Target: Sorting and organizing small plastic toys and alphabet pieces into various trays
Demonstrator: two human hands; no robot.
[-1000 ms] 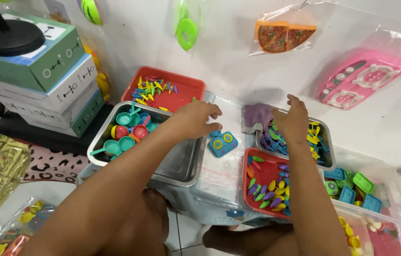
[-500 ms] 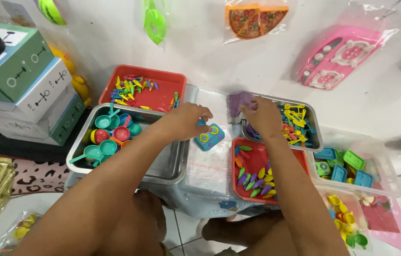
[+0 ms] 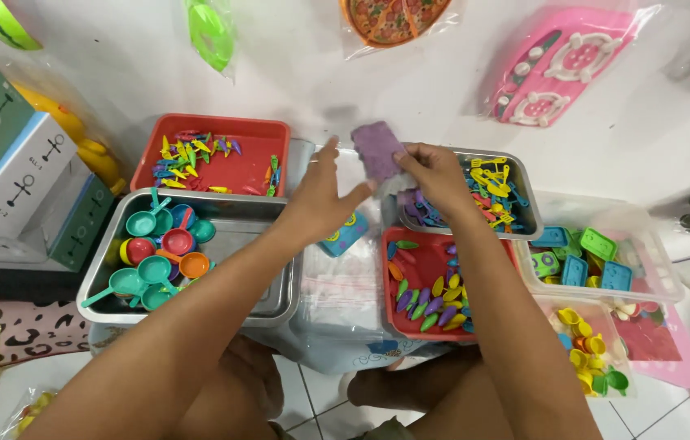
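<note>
My right hand (image 3: pixel 436 175) pinches a flat purple textured piece (image 3: pixel 376 150) and holds it up above the gap between the trays. Beside it my left hand (image 3: pixel 319 200) has its fingers spread, the thumb reaching toward the purple piece's lower edge; whether it touches is unclear. Under the left hand a small blue toy stove (image 3: pixel 344 235) lies on clear plastic bags (image 3: pixel 335 287). Right of my right hand is a steel tray (image 3: pixel 526 222) of small yellow, blue and purple toy utensils.
A red tray (image 3: pixel 278 130) of tiny utensils sits at the back left. A steel tray (image 3: pixel 276 303) of toy pans is in front of it. A red tray (image 3: pixel 388 310) holds leaf-shaped pieces. Clear tubs (image 3: pixel 663 269) of toys stand right, boxes (image 3: pixel 19 175) left, and bagged toys (image 3: pixel 561 61) hang on the wall.
My right hand has lifted the purple piece off the steel tray's corner and up. My left hand left the blue toy stove and rose toward the piece. The view shifted.
</note>
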